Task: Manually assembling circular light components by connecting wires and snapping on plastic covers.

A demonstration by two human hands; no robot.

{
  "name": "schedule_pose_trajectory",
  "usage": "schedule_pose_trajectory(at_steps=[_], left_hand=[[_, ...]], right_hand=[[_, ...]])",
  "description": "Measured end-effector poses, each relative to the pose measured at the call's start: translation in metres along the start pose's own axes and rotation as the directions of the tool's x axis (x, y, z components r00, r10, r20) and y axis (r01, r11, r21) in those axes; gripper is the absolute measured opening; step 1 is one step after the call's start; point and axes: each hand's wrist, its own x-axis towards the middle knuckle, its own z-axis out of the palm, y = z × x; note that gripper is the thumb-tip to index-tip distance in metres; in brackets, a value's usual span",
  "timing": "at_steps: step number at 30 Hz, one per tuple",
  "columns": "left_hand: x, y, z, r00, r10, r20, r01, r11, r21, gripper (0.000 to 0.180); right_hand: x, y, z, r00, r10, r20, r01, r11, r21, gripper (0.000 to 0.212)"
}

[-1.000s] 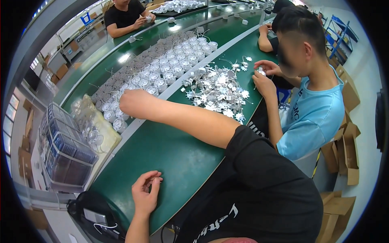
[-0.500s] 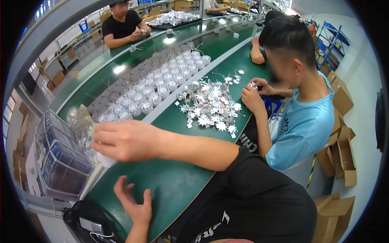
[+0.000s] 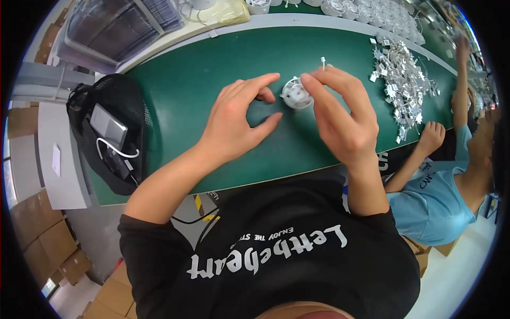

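Observation:
Over the green table, my right hand (image 3: 348,114) has its fingertips on the right edge of a round white plastic housing (image 3: 296,94). Its inside is turned up, with small holes and ribs showing. A small white connector (image 3: 322,60) sticks up just beyond those fingers. To the left of the housing, my left hand (image 3: 239,114) is open, thumb and fingers apart, touching nothing. A heap of small silvery star-shaped pieces with white connectors (image 3: 401,85) lies on the table to the right.
Rows of white round housings (image 3: 366,11) stand beyond the table's far rail. A clear-wrapped stack of trays (image 3: 119,29) is at the far left. A black mesh bag (image 3: 119,173) with a device and cable lies on the left end. A co-worker in light blue (image 3: 441,199) sits at right.
My right hand has come back from the far left rail with the white housing, now over the table before me. My left hand has come up beside it, still open. The view has turned downward.

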Motion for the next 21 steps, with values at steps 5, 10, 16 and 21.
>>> schedule_pose_trajectory(at_steps=[5,10,16,21], left_hand=[[0.001,0.004,0.002,0.996,0.085,-0.031,-0.083,0.994,0.064,0.077],[-0.004,0.008,0.002,0.994,0.084,-0.076,-0.081,0.996,0.041,0.081],[0.000,-0.003,0.007,0.990,0.144,0.003,-0.144,0.989,0.017,0.080],[-0.004,-0.006,0.007,0.996,0.086,0.027,-0.086,0.996,0.001,0.074]], right_hand=[[-0.012,0.007,0.002,0.982,0.171,0.078,-0.173,0.985,0.018,0.038],[-0.016,-0.014,0.003,0.921,0.358,0.153,-0.388,0.818,0.425,0.031],[-0.022,-0.031,0.020,0.803,0.457,0.383,-0.517,0.214,0.828,0.035],[-0.027,-0.028,0.015,0.763,0.574,0.296,-0.521,0.275,0.808,0.039]])
